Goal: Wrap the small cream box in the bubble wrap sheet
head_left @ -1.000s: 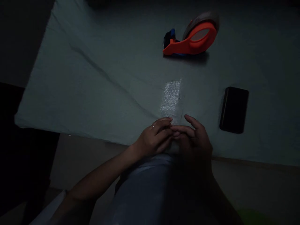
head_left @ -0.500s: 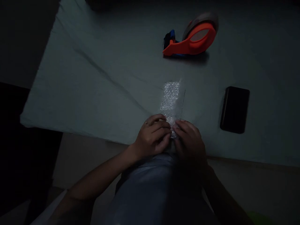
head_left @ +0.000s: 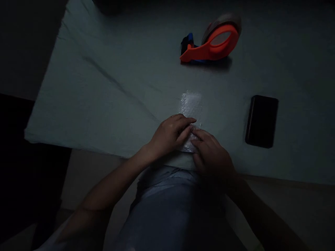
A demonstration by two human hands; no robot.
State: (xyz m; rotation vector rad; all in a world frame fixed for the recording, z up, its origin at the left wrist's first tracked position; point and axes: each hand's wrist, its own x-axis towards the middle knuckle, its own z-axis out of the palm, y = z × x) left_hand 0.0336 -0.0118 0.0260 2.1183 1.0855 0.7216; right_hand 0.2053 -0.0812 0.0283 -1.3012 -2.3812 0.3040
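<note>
A strip of clear bubble wrap [head_left: 191, 106] lies on the pale cloth-covered table [head_left: 104, 87] near its front edge. My left hand [head_left: 171, 134] rests on the near end of the wrap, fingers curled and pressed down on it. My right hand [head_left: 210, 155] meets it from the right, fingertips pinching the same near end. The near part of the wrap looks rolled or folded under my fingers; whatever lies inside is hidden.
An orange tape dispenser [head_left: 210, 43] with a roll of brown tape lies at the back of the table. A black phone-like slab [head_left: 261, 121] sits to the right of my hands. The scene is dim.
Both hands have closed on the near end of the bubble wrap and pushed forward over it. Less of the strip shows beyond my fingers than before.
</note>
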